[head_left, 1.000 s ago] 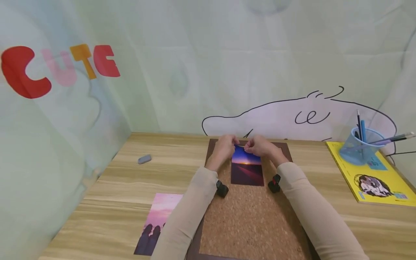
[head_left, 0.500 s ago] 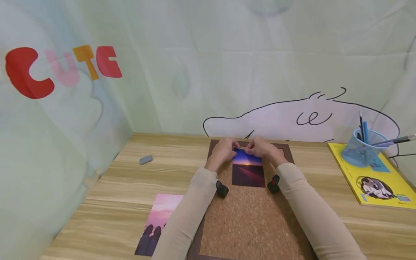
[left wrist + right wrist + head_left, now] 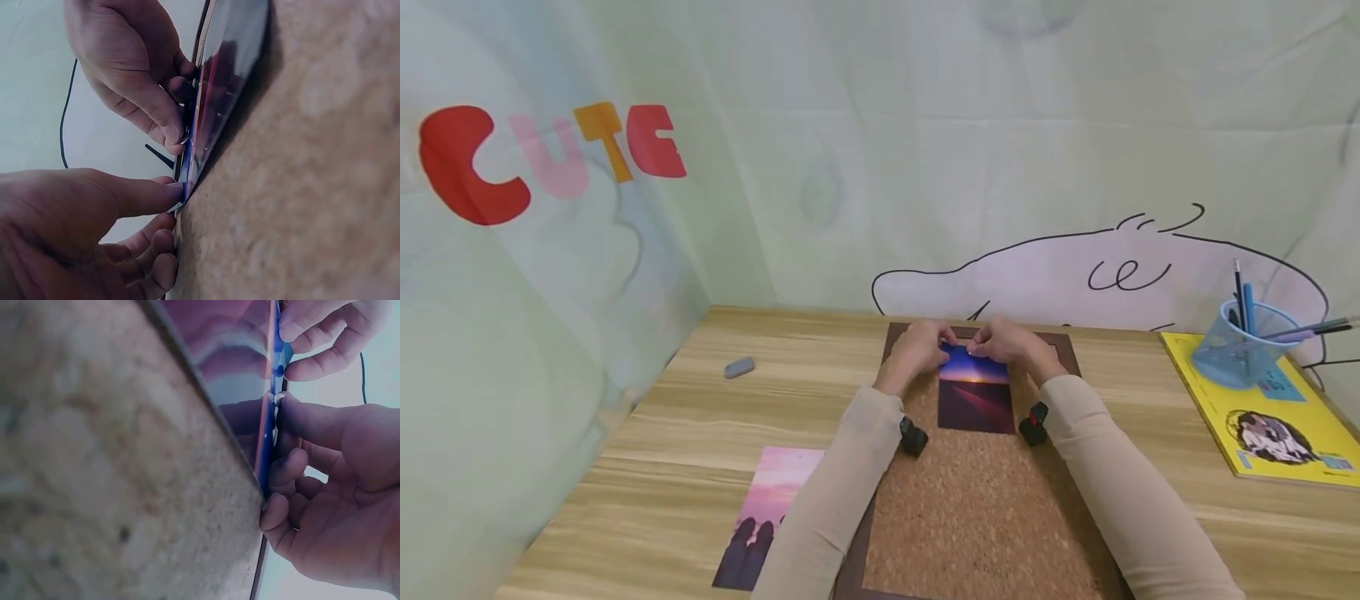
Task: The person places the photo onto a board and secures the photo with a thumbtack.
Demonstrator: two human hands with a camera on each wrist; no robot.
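Observation:
A sunset photo in blue and dark purple lies at the far end of a cork board with a dark brown frame. My left hand pinches its top left corner, thumb on the front and the other fingers curled at the edge. Beside it, my right hand is at the top edge, fingers curled. Its thumb presses a small silvery thumbtack against the photo. In the left wrist view the photo's near edge stands a little off the cork. Part of the top edge is hidden by my fingers.
On the wooden table, a pink photo lies left of the board, partly under my left sleeve. A grey eraser is farther back. At right, a yellow book bears a blue pen cup with several pens.
The head view has shifted slightly. Both hands stay at the photo's top edge, with only small finger movements; the photo keeps its place on the board.

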